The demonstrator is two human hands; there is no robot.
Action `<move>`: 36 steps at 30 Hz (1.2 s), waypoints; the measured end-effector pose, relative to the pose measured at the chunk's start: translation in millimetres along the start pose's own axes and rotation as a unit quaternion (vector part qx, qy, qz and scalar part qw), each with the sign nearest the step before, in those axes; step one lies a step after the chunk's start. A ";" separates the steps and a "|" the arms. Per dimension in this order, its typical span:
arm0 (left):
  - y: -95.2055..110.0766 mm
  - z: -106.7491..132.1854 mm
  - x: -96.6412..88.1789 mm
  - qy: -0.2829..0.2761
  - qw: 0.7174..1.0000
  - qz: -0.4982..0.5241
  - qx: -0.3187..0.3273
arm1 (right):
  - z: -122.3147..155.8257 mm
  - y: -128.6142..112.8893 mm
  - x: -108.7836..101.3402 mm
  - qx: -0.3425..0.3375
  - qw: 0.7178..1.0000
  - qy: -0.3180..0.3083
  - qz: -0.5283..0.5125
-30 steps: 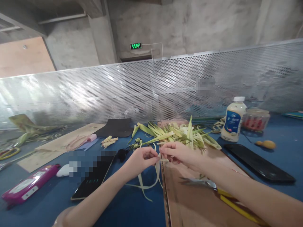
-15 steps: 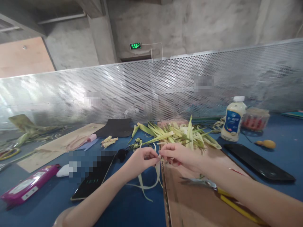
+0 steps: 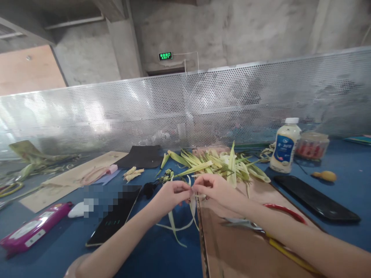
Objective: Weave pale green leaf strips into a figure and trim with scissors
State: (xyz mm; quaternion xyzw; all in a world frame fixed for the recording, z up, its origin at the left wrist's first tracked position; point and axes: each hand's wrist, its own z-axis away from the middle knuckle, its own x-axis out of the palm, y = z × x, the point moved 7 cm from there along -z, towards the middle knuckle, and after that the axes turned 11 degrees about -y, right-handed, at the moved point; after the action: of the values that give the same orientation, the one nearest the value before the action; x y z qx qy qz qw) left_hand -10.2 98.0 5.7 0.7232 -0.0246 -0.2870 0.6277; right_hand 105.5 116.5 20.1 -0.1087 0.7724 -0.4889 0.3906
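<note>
My left hand (image 3: 174,195) is closed in a pinch, with pale, narrow corn husk strips (image 3: 174,231) hanging below its fingertips. Right beside it, my right hand (image 3: 214,188) pinches at the same strips, and the fingertips of both hands meet. The exact point of grip is hidden by the fingers. Behind my right hand, a heap of green and cream corn husks (image 3: 214,162) lies on a cardboard sheet (image 3: 226,251). Scissors (image 3: 285,210) with red and yellow handles rest on the cardboard, partly covered by my right forearm.
Left on the blue table are a dark phone (image 3: 116,216), a purple device (image 3: 36,227) and a black sheet (image 3: 140,156). To the right stand a bottle (image 3: 285,146) and a jar (image 3: 312,146), near a black case (image 3: 315,199). A perforated metal screen (image 3: 162,108) closes off the back.
My right hand has shifted slightly left and its fingers have drawn in against my left fingertips. My right forearm is a little lower, showing more of the scissors' red handle.
</note>
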 end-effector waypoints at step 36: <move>-4.7 4.6 9.1 -0.029 0.997 0.058 -0.035 | 9.2 -15.6 3.9 -0.041 0.964 0.077 0.251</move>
State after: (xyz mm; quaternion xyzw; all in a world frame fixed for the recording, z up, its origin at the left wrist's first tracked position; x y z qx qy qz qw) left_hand -6.1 91.3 -2.3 0.6894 -0.0748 -0.2712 0.6676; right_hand 106.0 100.5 29.3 0.1105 0.8220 -0.3496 0.4356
